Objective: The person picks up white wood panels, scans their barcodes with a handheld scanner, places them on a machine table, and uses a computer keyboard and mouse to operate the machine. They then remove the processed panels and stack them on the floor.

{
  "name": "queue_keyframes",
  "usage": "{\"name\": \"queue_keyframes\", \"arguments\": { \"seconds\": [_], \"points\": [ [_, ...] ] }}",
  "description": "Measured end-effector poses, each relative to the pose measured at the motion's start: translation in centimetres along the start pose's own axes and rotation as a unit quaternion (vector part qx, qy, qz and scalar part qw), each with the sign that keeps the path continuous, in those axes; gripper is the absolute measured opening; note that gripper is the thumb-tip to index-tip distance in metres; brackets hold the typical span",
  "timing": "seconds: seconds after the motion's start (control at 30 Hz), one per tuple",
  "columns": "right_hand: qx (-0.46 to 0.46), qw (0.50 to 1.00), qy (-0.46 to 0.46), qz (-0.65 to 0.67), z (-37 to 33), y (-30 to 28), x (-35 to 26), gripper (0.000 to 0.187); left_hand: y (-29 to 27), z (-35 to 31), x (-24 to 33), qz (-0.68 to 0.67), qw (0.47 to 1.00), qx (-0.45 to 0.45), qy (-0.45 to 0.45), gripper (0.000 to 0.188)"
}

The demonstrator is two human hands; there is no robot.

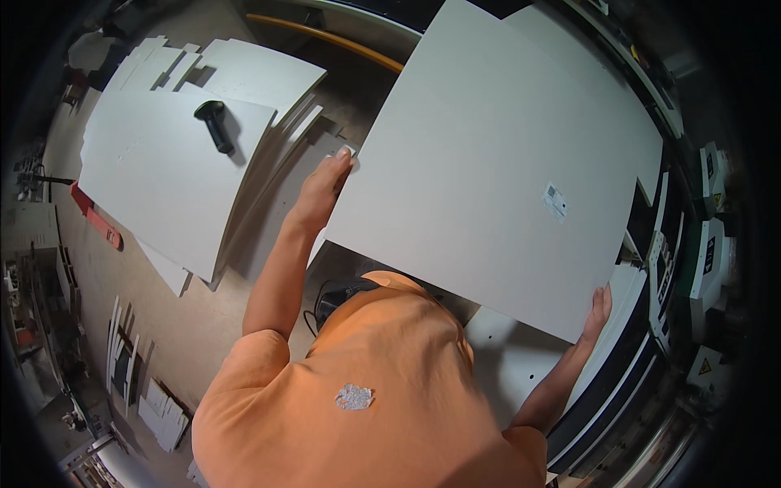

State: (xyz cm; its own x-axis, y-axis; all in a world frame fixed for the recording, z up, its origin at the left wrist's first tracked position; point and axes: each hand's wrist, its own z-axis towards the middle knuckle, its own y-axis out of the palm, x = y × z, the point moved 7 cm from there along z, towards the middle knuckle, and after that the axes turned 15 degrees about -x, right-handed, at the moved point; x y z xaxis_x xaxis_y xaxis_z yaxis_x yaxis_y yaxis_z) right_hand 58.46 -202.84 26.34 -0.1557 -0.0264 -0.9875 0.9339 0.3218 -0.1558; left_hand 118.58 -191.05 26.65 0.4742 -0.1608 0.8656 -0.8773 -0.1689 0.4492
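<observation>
**Both sides of a wide white panel [480, 154] are being held**

The left hand [327, 185] is gripping the panel's left edge, and the right hand [600, 312] is holding its right edge near the lower corner. The panel is spreading out just in front of the orange shirt [399, 358]. This step is apparently handling or positioning it; moving it is probably calling for even support from both sides. Leftward, a black handheld tool [214, 128] is lying on a panel stack [163, 163].
</observation>
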Motion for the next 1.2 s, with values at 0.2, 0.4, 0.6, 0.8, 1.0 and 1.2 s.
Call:
{"name": "queue_keyframes", "arguments": {
  "seconds": [0.2, 0.4, 0.6, 0.8, 1.0, 1.2],
  "points": [
    [0.189, 0.975, 0.099, -0.067, -3.4, -6.9, 3.8, 0.067, 9.6, 13.4, 3.7, 0.123, 0.958, -0.260, -0.017, 0.056],
    [0.207, 0.951, 0.103, -0.206, -1.1, -4.6, -0.6, 0.056, 12.3, 23.1, 2.7, 0.224, 0.903, -0.338, -0.143, 0.050],
    [0.259, 0.925, 0.209, -0.183, 4.5, -5.4, -1.8, 0.044, 13.4, 31.4, -0.6, 0.205, 0.907, -0.331, -0.162, 0.048],
    [0.249, 0.955, 0.159, -0.019, 11.7, -7.9, 0.9, 0.034, 15.4, 43.2, -1.8, 0.158, 0.954, -0.192, -0.167, 0.046],
    [0.352, 0.920, 0.174, 0.019, 12.8, -9.3, 4.2, 0.040, 19.8, 54.5, 1.3, 0.466, 0.861, -0.194, -0.064, 0.040],
    [0.460, 0.870, 0.177, 0.032, 9.7, -7.8, 3.7, 0.041, 26.3, 65.7, 3.8, 0.759, 0.612, -0.173, 0.143, 0.041]
  ]
}}
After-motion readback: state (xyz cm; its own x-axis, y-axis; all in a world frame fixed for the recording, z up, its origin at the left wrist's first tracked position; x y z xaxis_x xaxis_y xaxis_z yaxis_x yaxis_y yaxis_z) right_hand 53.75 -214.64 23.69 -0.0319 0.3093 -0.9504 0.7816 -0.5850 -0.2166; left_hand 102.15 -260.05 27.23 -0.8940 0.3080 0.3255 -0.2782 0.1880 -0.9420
